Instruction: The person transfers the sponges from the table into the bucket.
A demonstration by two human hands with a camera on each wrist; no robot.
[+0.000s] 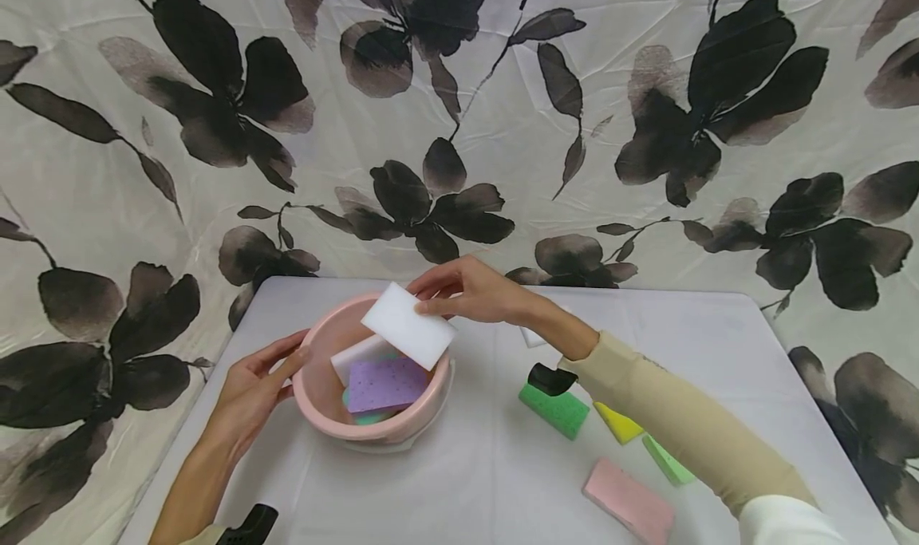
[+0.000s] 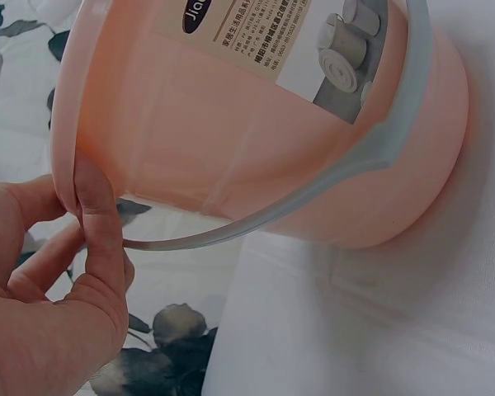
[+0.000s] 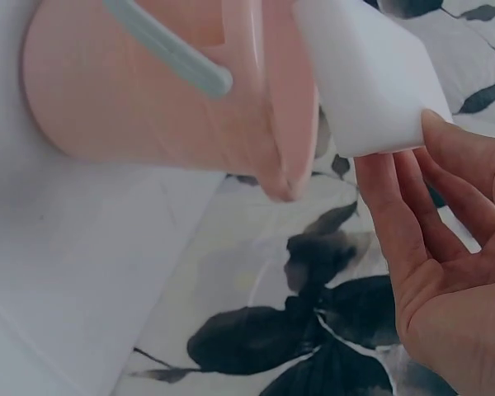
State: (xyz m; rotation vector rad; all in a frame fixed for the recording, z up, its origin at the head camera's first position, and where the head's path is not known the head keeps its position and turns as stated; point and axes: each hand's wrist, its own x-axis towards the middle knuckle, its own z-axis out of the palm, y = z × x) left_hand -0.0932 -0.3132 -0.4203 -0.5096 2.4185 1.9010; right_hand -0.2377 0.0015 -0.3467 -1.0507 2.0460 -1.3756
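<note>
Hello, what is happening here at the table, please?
A person is holding a white sponge in the right hand, just above a pink bucket on the table. The left hand holds the bucket's rim. Inside the bucket lie a purple sponge and another white one. A green sponge, a yellow one and a pink sponge lie on the table.

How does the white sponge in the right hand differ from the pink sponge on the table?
The white sponge is pinched by the right hand over the bucket; the pink sponge lies flat on the table, untouched. The white one is tilted and plain white; the pink one is level and pale pink. Both are flat rectangular blocks of similar size.
</note>
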